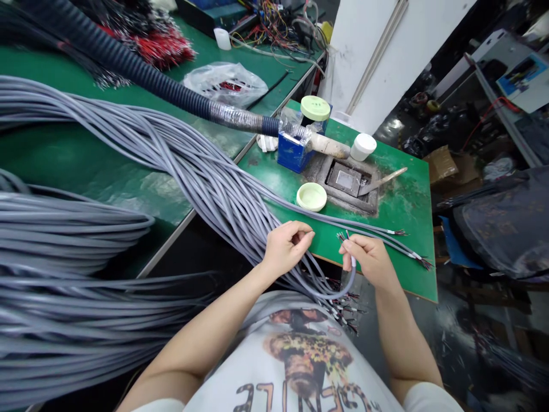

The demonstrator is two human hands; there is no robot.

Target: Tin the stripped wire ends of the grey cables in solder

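Note:
My right hand (369,258) pinches a grey cable (348,286) near its stripped end, whose thin coloured wires fan out above my fingers. The cable loops down below my hands towards my left hand (286,246), whose fingers are closed with the thumb against the forefinger; it seems to hold the same cable among the grey strands. A thick bundle of grey cables (206,177) runs from the left across my lap, ending in stripped tips (345,315) by my knees. Two or three cables (386,237) lie on the small green table (403,200) beyond my hands.
On the small table are a recessed metal pot (345,180) with a metal blade (381,181), a pale green lid (311,197), a white cap (362,146) and a blue box (293,150). A black corrugated hose (141,71) crosses the large green bench. More grey cables (64,274) pile at left.

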